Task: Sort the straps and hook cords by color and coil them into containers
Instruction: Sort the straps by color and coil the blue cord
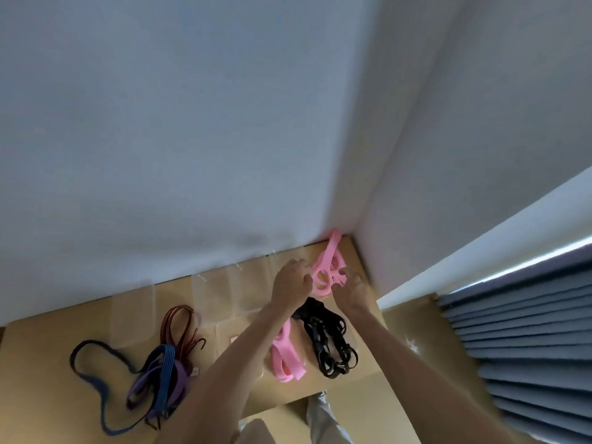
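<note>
On table [48,347], two hands [320,286], pink strap [326,267]

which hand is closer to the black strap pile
Right. The right hand sits just above the far end of the black strap pile, almost over it, holding the pink strap. The left hand grips the same strap a little further left.

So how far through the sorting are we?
Roughly midway, by the look of it. Done: a pink strap bundle and a black strap bundle lie apart on the table. In hand: the left hand and right hand work another pink strap near the corner. Left: the mixed blue, purple and red pile, still tangled.
</note>
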